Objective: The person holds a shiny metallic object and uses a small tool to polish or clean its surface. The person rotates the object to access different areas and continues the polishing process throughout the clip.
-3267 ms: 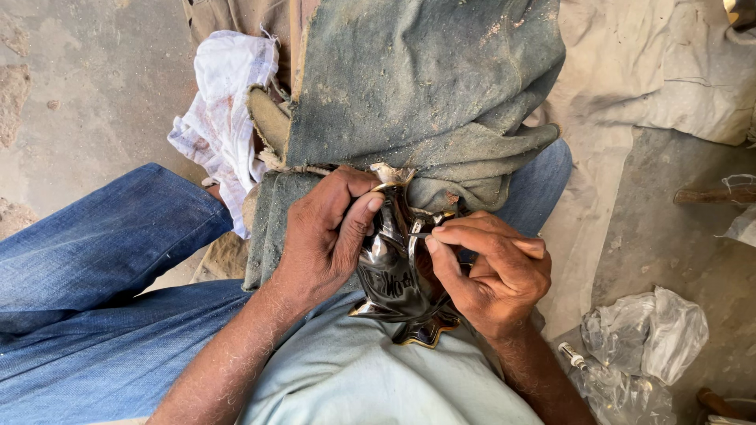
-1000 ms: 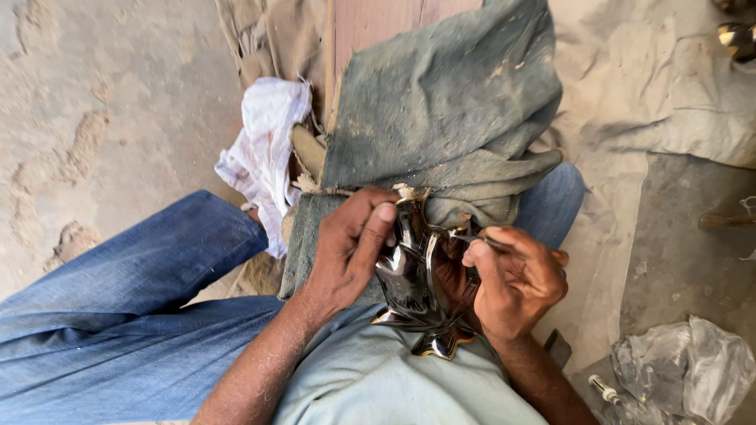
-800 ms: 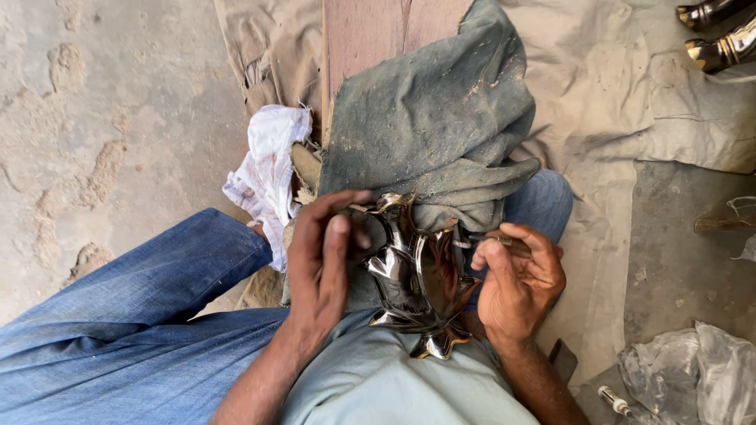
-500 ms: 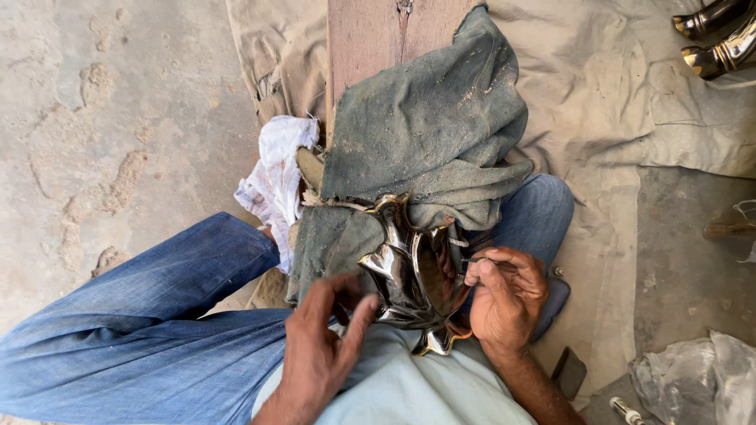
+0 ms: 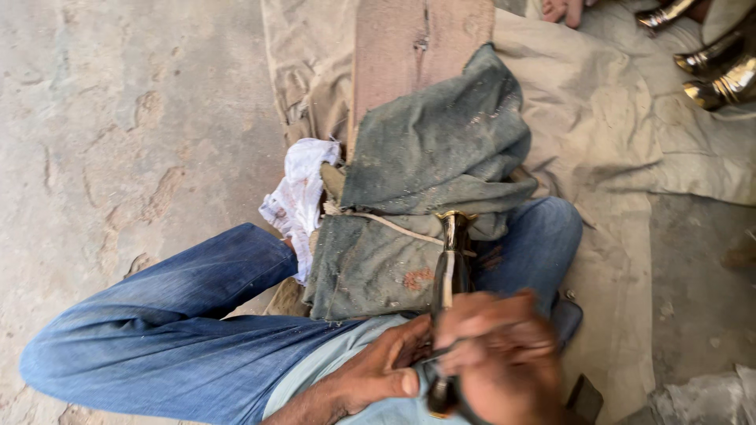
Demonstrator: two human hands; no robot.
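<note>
Nearest to us, low in the frame, the right hand (image 5: 504, 346) is curled over the lower part of a dark, shiny metal piece (image 5: 449, 271), its fingers (image 5: 492, 308) closed around it (the hand is blurred, so we cannot make out the grip more finely). The left hand (image 5: 390, 366) comes in from the left, thumb (image 5: 394, 382) laid flat, fingers tucked behind the piece; we cannot tell how firmly they close on it. The piece stands edge-on between both hands, its brassy top reaching up over the grey-green cloth (image 5: 425, 197) draped on the lap. Blue jeans (image 5: 173, 330) spread to the left. Beside the cloth lies a white rag (image 5: 299, 193). Beyond, a wooden plank (image 5: 409, 47) lies on a beige sheet (image 5: 622, 134); at the far right corner sit polished metal pieces (image 5: 720, 75), with another person's fingers (image 5: 563, 9) at the top edge.
</note>
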